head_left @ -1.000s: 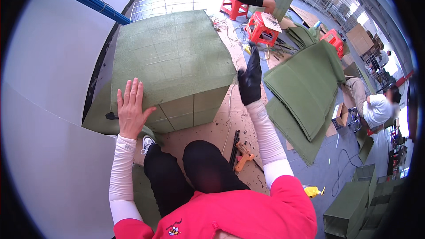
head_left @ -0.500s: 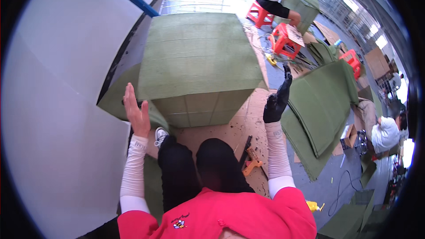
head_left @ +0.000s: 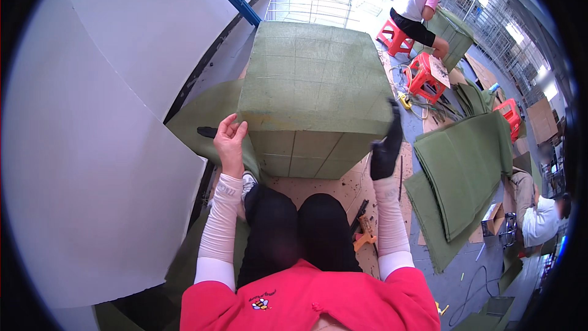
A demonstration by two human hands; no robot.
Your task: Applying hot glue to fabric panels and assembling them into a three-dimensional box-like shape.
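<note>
A large box-shaped form wrapped in green fabric [head_left: 318, 76] stands in front of my knees, its wire grid showing through the near side. At its near left corner, my bare left hand [head_left: 230, 147] has curled fingers and thumb closed on the edge of the green fabric cover. My right hand [head_left: 387, 147], in a black glove, is at the near right corner with fingers stretched upward and the thumb apart; motion blurs it slightly. Just left of my left hand lies a dark elongated object [head_left: 207, 131] whose kind I cannot make out.
An orange-handled tool [head_left: 365, 236] lies on cardboard by my right knee. Folded green fabric [head_left: 462, 171] is stacked to the right. Red stools [head_left: 424, 78] and a seated co-worker [head_left: 418, 6] are at the far right. A white panel [head_left: 116, 147] fills the left side.
My view has swung left, so the scene sits further right. My left hand has gone from flat and upright to curled at the cover's corner. My right hand has come close to the right corner.
</note>
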